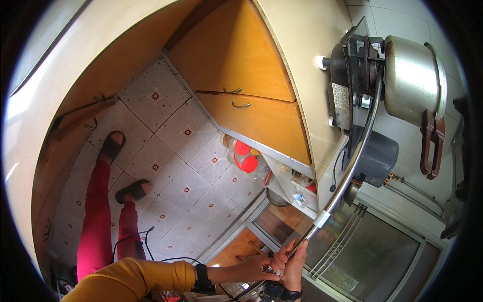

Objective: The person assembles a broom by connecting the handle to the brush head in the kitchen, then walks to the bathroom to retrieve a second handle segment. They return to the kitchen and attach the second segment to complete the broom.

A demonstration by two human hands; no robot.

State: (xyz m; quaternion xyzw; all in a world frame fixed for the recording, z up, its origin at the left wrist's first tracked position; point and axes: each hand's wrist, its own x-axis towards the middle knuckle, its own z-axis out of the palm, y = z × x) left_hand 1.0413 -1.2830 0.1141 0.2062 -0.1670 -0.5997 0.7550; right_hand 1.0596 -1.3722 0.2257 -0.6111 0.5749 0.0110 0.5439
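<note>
A long shiny metal pole (347,176) with a white collar (321,218) slants from my hands up to the right. Its upper end passes in front of the gas stove. My right hand (294,264) is wrapped round the lower part of the pole. Close against it, my left hand (254,268) is closed at the same lower stretch, and its fingertips partly overlap the right hand. A yellow sleeve covers my left arm, and both wrists wear black bands. The pole's lowest end is hidden by the hands and the clutter beneath.
On the right are a black gas stove (347,75), a silver pot (410,80) with brown handles and a dark pot (377,156). Orange cabinets (241,60) border the tiled floor (171,136). Red-lidded jars (245,162) stand by an open shelf. A black cable (146,241) hangs near my leg.
</note>
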